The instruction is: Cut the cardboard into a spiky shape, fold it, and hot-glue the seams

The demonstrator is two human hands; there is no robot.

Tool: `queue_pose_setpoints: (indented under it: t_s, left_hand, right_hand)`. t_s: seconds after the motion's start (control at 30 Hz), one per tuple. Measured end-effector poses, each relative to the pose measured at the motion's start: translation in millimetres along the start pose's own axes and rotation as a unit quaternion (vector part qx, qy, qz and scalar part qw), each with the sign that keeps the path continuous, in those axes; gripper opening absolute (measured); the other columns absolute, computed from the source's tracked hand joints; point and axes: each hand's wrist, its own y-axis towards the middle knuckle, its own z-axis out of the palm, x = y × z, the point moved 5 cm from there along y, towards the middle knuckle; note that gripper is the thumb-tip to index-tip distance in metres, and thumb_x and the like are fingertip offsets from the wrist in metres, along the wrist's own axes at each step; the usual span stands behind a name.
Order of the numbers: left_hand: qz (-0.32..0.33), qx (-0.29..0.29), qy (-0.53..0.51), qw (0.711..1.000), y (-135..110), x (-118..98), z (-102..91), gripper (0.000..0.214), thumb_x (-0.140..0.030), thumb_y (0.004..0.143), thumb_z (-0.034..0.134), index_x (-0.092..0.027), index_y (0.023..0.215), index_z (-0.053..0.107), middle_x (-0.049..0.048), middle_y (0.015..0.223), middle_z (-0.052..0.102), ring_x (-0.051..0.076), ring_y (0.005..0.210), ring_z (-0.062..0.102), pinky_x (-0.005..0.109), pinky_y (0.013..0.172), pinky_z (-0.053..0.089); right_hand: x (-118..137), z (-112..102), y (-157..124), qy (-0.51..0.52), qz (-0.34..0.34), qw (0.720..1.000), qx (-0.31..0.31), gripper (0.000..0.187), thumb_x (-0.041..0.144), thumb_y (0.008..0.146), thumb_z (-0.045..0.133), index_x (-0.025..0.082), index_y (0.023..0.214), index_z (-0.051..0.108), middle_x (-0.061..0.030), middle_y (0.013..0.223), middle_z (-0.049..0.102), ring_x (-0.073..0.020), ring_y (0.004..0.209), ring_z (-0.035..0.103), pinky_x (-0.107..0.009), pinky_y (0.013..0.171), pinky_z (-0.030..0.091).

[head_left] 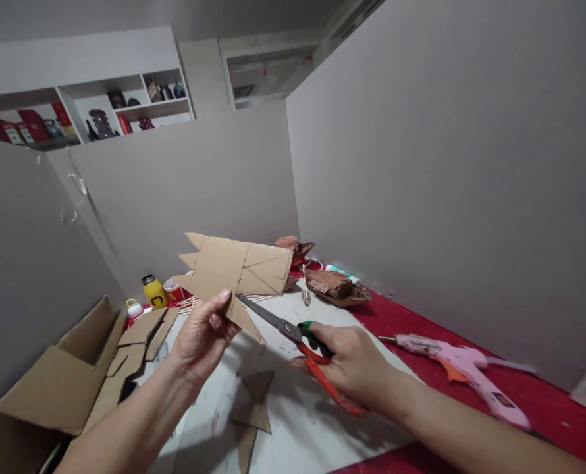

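Note:
My left hand [207, 332] pinches the lower edge of a piece of cardboard [218, 266], holding it up above the white work surface. The cardboard has pointed, cut tips on its left side and drawn lines on its right half. A narrow pointed flap hangs from its lower edge. In my right hand [349, 362] is a pair of scissors [288, 329] with orange and green handles. Their blades point up and left, with the tips at the cardboard's lower edge near my left thumb. Small cut cardboard scraps [256, 415] lie below on the white surface.
An opened cardboard box [51, 388] and cardboard sheets [135, 339] are at left. A yellow bottle [155, 291] and a cup [174, 289] stand behind. Brown model boats [335, 286] sit at the back, and a pink glue gun [463, 368] lies right on the red cloth [564, 411].

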Motion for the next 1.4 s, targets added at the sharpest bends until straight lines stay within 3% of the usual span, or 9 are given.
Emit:
queue_pose_setpoints:
  t_s: [0.13, 0.3, 0.53, 0.77, 1.0, 1.23, 1.4]
  left_hand:
    - [0.014, -0.032, 0.003, 0.999, -17, -1, -5.5, 0.018, 0.002, 0.068, 0.071, -0.013, 0.063, 0.063, -0.0062, 0.051, 0.065, 0.001, 0.030, 0.051, 0.008, 0.034, 0.044]
    - [0.060, -0.065, -0.006, 0.996, -35, -8, -11.5, 0.020, 0.004, 0.072, 0.067, -0.013, 0.063, 0.061, -0.0061, 0.049, 0.063, 0.001, 0.029, 0.051, 0.007, 0.036, 0.046]
    - [0.155, -0.059, 0.019, 0.986, -56, -23, -23.4, 0.010, -0.006, 0.072, 0.069, -0.013, 0.067, 0.064, 0.0007, 0.063, 0.072, 0.011, 0.057, 0.069, 0.016, 0.055, 0.057]
    - [0.149, -0.057, 0.076, 0.984, -72, -11, -53.7, 0.018, -0.016, 0.063, 0.080, -0.011, 0.074, 0.067, 0.0026, 0.066, 0.073, 0.016, 0.056, 0.069, 0.027, 0.057, 0.060]
    - [0.160, -0.063, 0.082, 0.982, -75, 5, -83.8, 0.023, -0.018, 0.069, 0.079, -0.015, 0.090, 0.070, 0.0030, 0.088, 0.077, 0.015, 0.074, 0.072, 0.026, 0.065, 0.061]
    - [0.110, -0.082, 0.079, 0.987, -66, 28, -108.2, 0.018, -0.018, 0.068, 0.080, -0.014, 0.063, 0.064, 0.0019, 0.067, 0.072, 0.016, 0.064, 0.068, 0.027, 0.059, 0.060]
    - [0.100, -0.096, 0.050, 0.989, -61, 32, -115.6, 0.022, -0.017, 0.068, 0.080, -0.015, 0.059, 0.061, -0.0008, 0.057, 0.066, 0.014, 0.057, 0.065, 0.024, 0.051, 0.057]
  right_hand:
    - [4, -4, 0, -0.032, -0.036, 0.999, -0.013, 0.041, 0.056, 0.088, 0.050, 0.019, 0.073, 0.058, -0.0047, 0.060, 0.064, -0.0188, 0.053, 0.059, -0.027, 0.052, 0.033]
    - [12, 1, -4, -0.006, -0.023, 0.997, 0.067, 0.042, 0.060, 0.085, 0.053, 0.019, 0.077, 0.060, -0.0048, 0.065, 0.067, -0.0203, 0.057, 0.062, -0.027, 0.053, 0.034]
    - [13, 8, -7, -0.009, -0.017, 0.993, 0.119, 0.040, 0.058, 0.085, 0.053, 0.020, 0.075, 0.057, -0.0055, 0.067, 0.066, -0.0210, 0.059, 0.060, -0.027, 0.054, 0.032]
    - [37, 14, -16, 0.064, -0.059, 0.975, 0.207, 0.031, 0.049, 0.081, 0.061, 0.020, 0.073, 0.055, -0.0030, 0.068, 0.062, -0.0175, 0.058, 0.052, -0.026, 0.055, 0.035]
    - [37, 28, -21, 0.114, -0.039, 0.954, 0.273, 0.033, 0.051, 0.083, 0.058, 0.021, 0.072, 0.049, -0.0003, 0.066, 0.056, -0.0151, 0.057, 0.047, -0.025, 0.056, 0.036]
    - [35, 36, -30, 0.159, -0.003, 0.917, 0.365, 0.028, 0.041, 0.084, 0.055, 0.020, 0.069, 0.045, 0.0038, 0.062, 0.048, -0.0115, 0.056, 0.040, -0.023, 0.054, 0.033]
    - [30, 42, -36, 0.169, 0.022, 0.891, 0.422, 0.031, 0.043, 0.087, 0.051, 0.020, 0.067, 0.041, 0.0053, 0.061, 0.038, -0.0109, 0.057, 0.032, -0.022, 0.051, 0.028]
